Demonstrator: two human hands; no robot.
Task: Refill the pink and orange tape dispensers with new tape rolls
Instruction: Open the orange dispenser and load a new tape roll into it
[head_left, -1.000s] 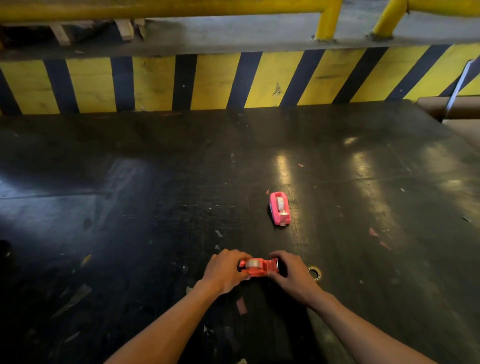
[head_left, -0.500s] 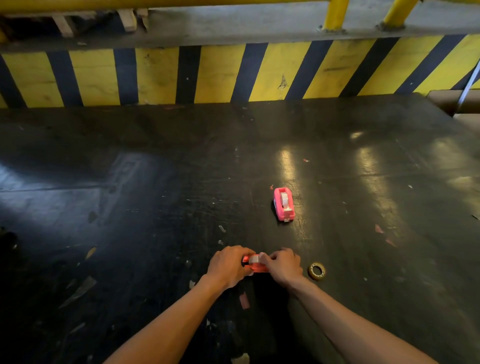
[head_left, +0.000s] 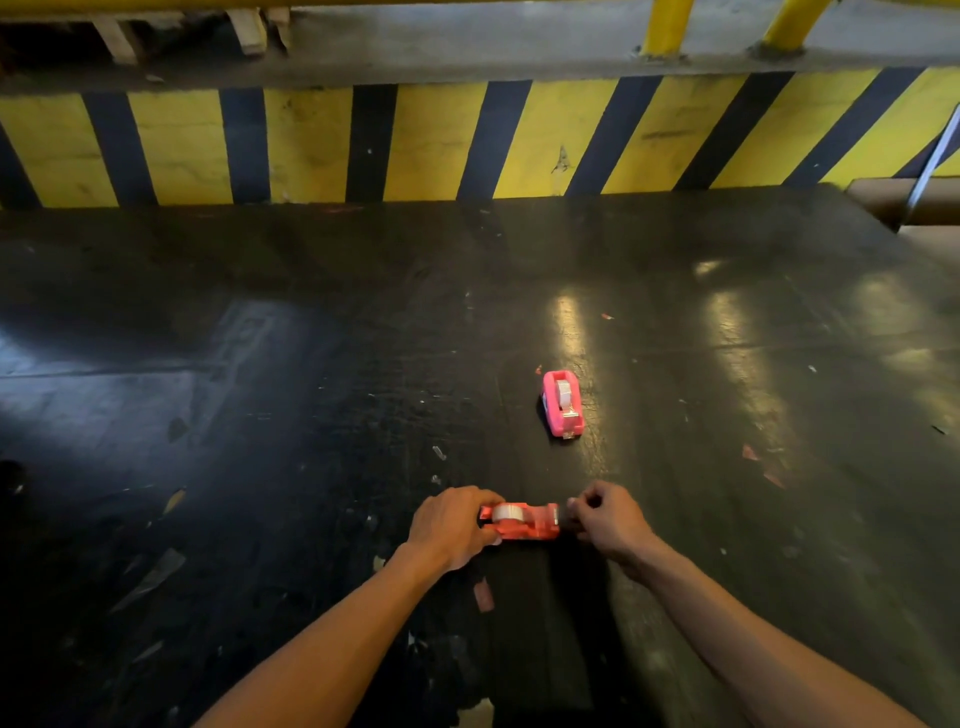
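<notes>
The orange tape dispenser lies on the dark table close to me, a clear tape roll seated in it. My left hand grips its left end. My right hand sits at its right, cutter end, with fingertips pinched together there, seemingly on the tape's end; the strip itself is too thin to make out. The pink tape dispenser stands alone farther back, slightly right, with a roll inside it.
A yellow-and-black striped barrier runs along the table's far edge, with yellow posts above it. A cardboard box stands at the back right corner. Small tape scraps and bits of debris litter the surface.
My right hand has slid from on top of the roll to the dispenser's right end, uncovering the roll and hiding the empty tape core that lay to its right. The left hand kept its hold.
</notes>
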